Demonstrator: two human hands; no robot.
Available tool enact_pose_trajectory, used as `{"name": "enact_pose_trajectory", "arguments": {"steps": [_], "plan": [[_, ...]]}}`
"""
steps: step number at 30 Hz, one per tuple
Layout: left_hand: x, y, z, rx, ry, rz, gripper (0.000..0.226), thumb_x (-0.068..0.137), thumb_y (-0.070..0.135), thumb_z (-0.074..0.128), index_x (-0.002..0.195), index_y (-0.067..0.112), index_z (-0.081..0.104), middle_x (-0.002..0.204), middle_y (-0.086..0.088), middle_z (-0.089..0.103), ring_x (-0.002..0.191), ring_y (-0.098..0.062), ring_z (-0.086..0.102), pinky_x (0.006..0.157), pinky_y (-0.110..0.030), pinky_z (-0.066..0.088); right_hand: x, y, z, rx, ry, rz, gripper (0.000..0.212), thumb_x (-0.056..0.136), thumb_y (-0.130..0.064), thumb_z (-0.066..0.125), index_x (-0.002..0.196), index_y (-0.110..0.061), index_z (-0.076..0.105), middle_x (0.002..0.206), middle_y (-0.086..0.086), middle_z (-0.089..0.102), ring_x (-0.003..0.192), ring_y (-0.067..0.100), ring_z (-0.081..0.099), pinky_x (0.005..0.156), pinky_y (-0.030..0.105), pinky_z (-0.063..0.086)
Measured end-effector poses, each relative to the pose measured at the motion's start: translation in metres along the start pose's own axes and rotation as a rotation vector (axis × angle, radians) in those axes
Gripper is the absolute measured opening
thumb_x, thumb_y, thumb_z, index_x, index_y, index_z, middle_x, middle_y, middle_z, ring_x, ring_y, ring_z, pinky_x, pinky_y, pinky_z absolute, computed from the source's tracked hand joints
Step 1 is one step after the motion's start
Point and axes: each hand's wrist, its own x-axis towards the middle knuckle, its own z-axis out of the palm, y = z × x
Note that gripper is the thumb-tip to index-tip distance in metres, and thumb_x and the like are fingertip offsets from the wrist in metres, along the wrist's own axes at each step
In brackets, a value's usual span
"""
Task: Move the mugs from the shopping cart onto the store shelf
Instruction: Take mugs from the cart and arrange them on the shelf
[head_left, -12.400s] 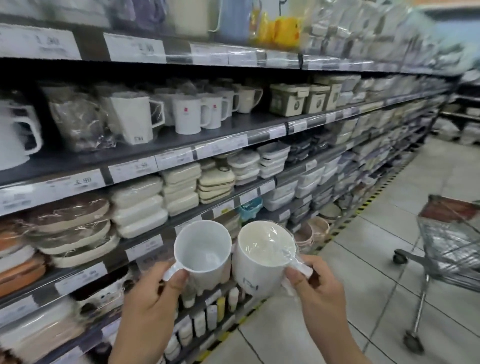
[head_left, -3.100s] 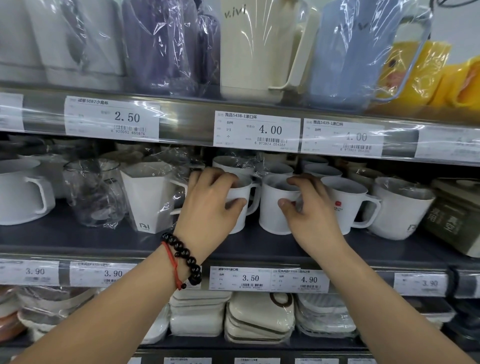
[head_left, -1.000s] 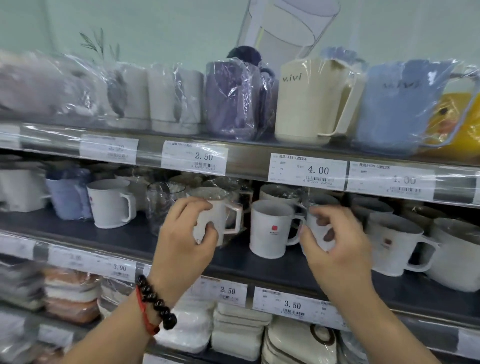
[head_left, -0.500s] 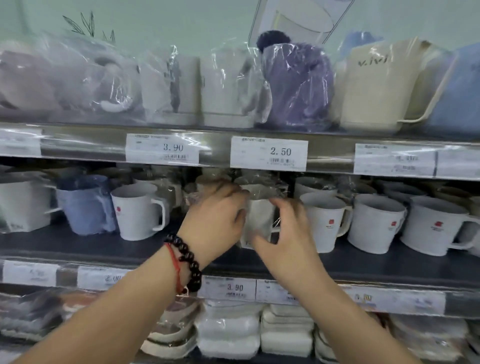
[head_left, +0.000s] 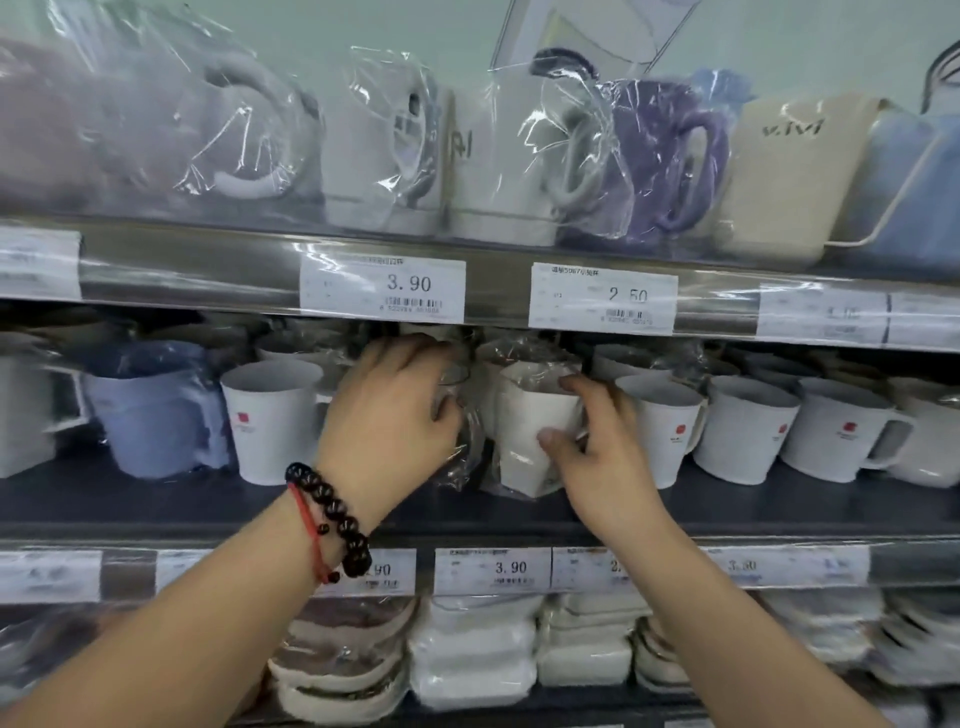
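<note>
Half a second ago the two hands were closing together on one wrapped mug; now that cream wrapped mug (head_left: 530, 431) stands on the shelf (head_left: 156, 506) a little back from its front edge, with the right hand (head_left: 597, 447) grasping it, thumb on its front face and fingers curled round its right side. The left hand (head_left: 389, 415) has shifted left and cups crinkled plastic wrap (head_left: 465, 452) just beside it; whether a second mug sits under the palm I cannot tell. I judge this mug is placed and only being nudged into line. Room is tight: a white logo mug (head_left: 272, 421) stands close on the left, another white mug (head_left: 667, 426) touches the right hand's knuckles, and the upper shelf's price rail (head_left: 384, 288) hangs low above the fingers. The open strip along the front edge is the way out.
</note>
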Motion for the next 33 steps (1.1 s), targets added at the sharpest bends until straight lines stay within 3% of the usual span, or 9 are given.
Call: {"name": "enact_pose_trajectory", "arguments": {"steps": [3, 7, 10, 14, 20, 23, 27, 31, 33], "plan": [[0.0, -0.008, -0.008, 0.216, -0.14, -0.079, 0.033, 0.084, 0.038, 0.057, 0.115, 0.029, 0.063, 0.119, 0.003, 0.062, 0.114, -0.026, 0.05, 0.089, -0.038, 0.044, 0.0, -0.002, 0.002, 0.006, 0.042, 0.02, 0.046, 0.09, -0.013, 0.063, 0.132, -0.025, 0.045, 0.126, -0.004, 0.039, 0.108, 0.015, 0.049, 0.101, 0.036, 0.04], [0.001, -0.009, -0.008, 0.208, -0.185, -0.085, 0.025, 0.089, 0.037, 0.048, 0.108, 0.027, 0.06, 0.117, 0.004, 0.061, 0.115, -0.023, 0.049, 0.085, -0.037, 0.044, -0.001, -0.008, 0.006, 0.014, 0.058, 0.028, 0.052, 0.092, -0.008, 0.059, 0.139, -0.022, 0.04, 0.127, -0.001, 0.04, 0.09, -0.01, 0.048, 0.087, 0.016, 0.033], [0.003, -0.013, -0.01, 0.206, -0.175, -0.1, 0.02, 0.088, 0.038, 0.053, 0.103, 0.026, 0.061, 0.112, 0.005, 0.062, 0.114, -0.022, 0.047, 0.078, -0.034, 0.045, -0.004, -0.009, 0.009, -0.003, 0.091, 0.014, 0.057, 0.091, -0.011, 0.06, 0.141, -0.025, 0.036, 0.139, -0.001, 0.035, 0.116, 0.014, 0.046, 0.1, 0.027, 0.036], [0.003, -0.013, -0.004, 0.213, -0.112, -0.105, 0.02, 0.081, 0.042, 0.062, 0.093, 0.026, 0.062, 0.101, 0.007, 0.066, 0.112, -0.022, 0.046, 0.073, -0.033, 0.045, -0.01, -0.014, 0.015, -0.06, 0.155, -0.064, 0.06, 0.086, -0.015, 0.066, 0.138, -0.024, 0.038, 0.147, -0.003, 0.028, 0.134, 0.012, 0.029, 0.103, 0.022, 0.025], [0.004, -0.014, 0.009, 0.206, -0.05, -0.045, 0.024, 0.074, 0.039, 0.072, 0.091, 0.023, 0.07, 0.095, 0.001, 0.07, 0.104, -0.03, 0.052, 0.063, -0.031, 0.043, -0.009, -0.007, 0.019, -0.102, 0.156, -0.085, 0.059, 0.082, -0.02, 0.07, 0.134, -0.024, 0.042, 0.147, -0.001, 0.028, 0.137, 0.019, 0.029, 0.112, 0.034, 0.03], [0.004, -0.014, 0.007, 0.112, -0.025, -0.019, 0.029, 0.077, 0.037, 0.071, 0.1, 0.02, 0.069, 0.101, -0.005, 0.068, 0.106, -0.031, 0.05, 0.072, -0.033, 0.043, -0.008, -0.003, 0.018, -0.122, 0.147, -0.092, 0.059, 0.083, -0.02, 0.069, 0.134, -0.027, 0.042, 0.146, -0.002, 0.027, 0.137, 0.017, 0.028, 0.112, 0.035, 0.03], [0.005, -0.027, -0.004, 0.059, 0.073, 0.053, 0.034, 0.071, 0.029, 0.051, 0.096, 0.014, 0.069, 0.097, -0.011, 0.067, 0.096, -0.024, 0.042, 0.081, -0.034, 0.038, -0.008, 0.002, 0.016, -0.135, 0.145, -0.112, 0.057, 0.083, -0.018, 0.068, 0.133, -0.03, 0.043, 0.145, -0.002, 0.027, 0.137, 0.016, 0.028, 0.112, 0.034, 0.029], [0.003, -0.034, -0.002, 0.073, -0.08, 0.027, 0.039, 0.079, 0.037, 0.037, 0.095, 0.021, 0.068, 0.095, 0.001, 0.069, 0.101, -0.027, 0.05, 0.074, -0.038, 0.051, -0.007, 0.003, 0.018, -0.119, 0.139, -0.128, 0.056, 0.084, -0.015, 0.066, 0.133, -0.031, 0.044, 0.146, -0.002, 0.026, 0.137, 0.015, 0.028, 0.111, 0.028, 0.028], [0.004, -0.033, 0.0, 0.018, -0.116, 0.061, 0.032, 0.085, 0.035, 0.041, 0.101, 0.025, 0.068, 0.099, 0.005, 0.069, 0.101, -0.025, 0.052, 0.074, -0.041, 0.053, -0.007, 0.003, 0.019, -0.102, 0.14, -0.12, 0.056, 0.084, -0.016, 0.066, 0.133, -0.031, 0.043, 0.147, -0.002, 0.025, 0.138, 0.015, 0.027, 0.111, 0.031, 0.031]]}}
